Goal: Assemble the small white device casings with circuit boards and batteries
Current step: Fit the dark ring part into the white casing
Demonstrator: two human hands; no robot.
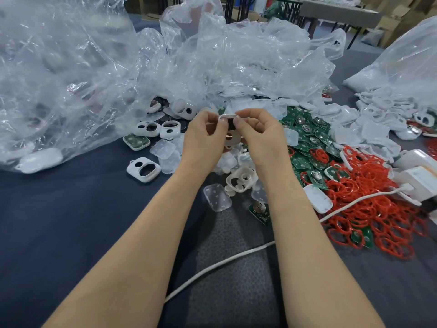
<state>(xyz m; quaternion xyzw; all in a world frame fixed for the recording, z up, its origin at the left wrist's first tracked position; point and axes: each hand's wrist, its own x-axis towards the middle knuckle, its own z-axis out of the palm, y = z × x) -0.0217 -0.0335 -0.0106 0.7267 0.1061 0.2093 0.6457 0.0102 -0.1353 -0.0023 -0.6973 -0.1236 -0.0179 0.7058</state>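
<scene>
Where the two forearms reach out over the dark table, a white cable snakes between them. Just past it lie a clear pad, a lone circuit board and a white frame with cut-outs. Above these the left hand and right hand meet, fingers and thumbs curled and pinching a small white casing held up off the table between them. Something dark seems to sit inside it, though the fingers hide most of it. To the right spread green boards and red rings. Farther back, crumpled clear plastic bags heap up.
</scene>
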